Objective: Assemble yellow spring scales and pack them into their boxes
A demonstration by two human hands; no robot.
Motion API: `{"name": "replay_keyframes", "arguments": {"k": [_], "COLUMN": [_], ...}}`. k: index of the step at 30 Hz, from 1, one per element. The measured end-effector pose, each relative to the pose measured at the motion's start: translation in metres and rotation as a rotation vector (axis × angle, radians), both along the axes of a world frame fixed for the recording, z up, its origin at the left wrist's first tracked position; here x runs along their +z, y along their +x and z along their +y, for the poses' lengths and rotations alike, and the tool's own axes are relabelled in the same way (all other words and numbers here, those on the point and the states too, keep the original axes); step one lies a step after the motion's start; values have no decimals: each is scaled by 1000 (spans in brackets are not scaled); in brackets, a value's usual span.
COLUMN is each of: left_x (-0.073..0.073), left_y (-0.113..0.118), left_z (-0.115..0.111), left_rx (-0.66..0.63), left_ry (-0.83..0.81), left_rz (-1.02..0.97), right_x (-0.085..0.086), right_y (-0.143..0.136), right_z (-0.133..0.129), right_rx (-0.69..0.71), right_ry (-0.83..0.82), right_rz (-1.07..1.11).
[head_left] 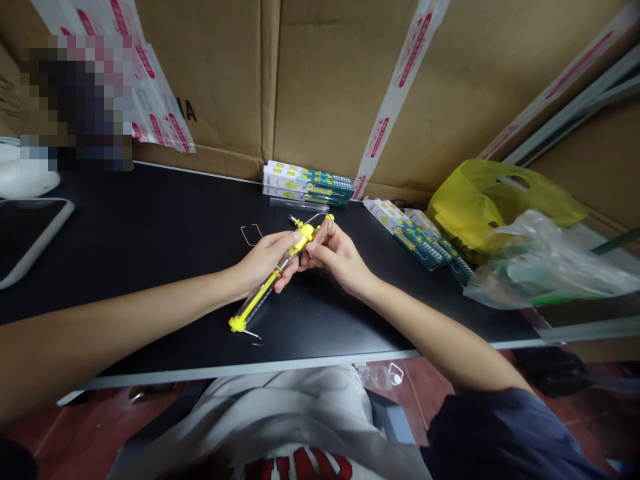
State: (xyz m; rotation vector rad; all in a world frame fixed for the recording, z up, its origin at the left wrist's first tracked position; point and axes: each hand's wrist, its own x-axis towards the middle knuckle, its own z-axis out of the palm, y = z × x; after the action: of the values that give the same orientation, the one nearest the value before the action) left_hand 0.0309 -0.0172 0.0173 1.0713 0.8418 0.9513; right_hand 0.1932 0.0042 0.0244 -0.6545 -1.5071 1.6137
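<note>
My left hand (pixel 270 260) is wrapped round a clear tube with yellow fittings, a spring scale (pixel 265 287). The scale lies slanted, its lower yellow end and a small metal hook (pixel 254 337) pointing toward me over the black table. Close beside it, my right hand (pixel 335 257) has its thumb and fingers pinched near the scale's upper yellow end, at a curved metal wire (pixel 316 217). What exactly the right fingertips grip is partly hidden. Just behind the hands lie small yellow and metal parts (pixel 296 220). A bent wire piece (pixel 253 233) rests left of them.
Printed boxes (pixel 305 183) stand at the back of the black table (pixel 165 227); more boxes (pixel 410 233) lie to the right. Beyond them are a yellow bag (pixel 465 207) and a clear plastic bag (pixel 555 267). A white-edged device (pixel 30 233) lies far left. Cardboard walls the back.
</note>
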Motion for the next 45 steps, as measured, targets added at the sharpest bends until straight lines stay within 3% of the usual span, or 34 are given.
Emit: {"name": "replay_keyframes", "arguments": {"k": [21, 37, 45], "left_x": [-7, 0, 2], "left_y": [-11, -13, -13], "left_z": [7, 7, 6], "left_rx": [-269, -248, -347], "left_ry": [-131, -54, -64], "left_rz": [-135, -109, -136], "right_x": [5, 5, 4], "right_y": [6, 9, 13], "right_z": [0, 3, 8], "right_rx": [25, 49, 26], "right_ry": [15, 26, 244], "right_rz": [-37, -20, -144]}}
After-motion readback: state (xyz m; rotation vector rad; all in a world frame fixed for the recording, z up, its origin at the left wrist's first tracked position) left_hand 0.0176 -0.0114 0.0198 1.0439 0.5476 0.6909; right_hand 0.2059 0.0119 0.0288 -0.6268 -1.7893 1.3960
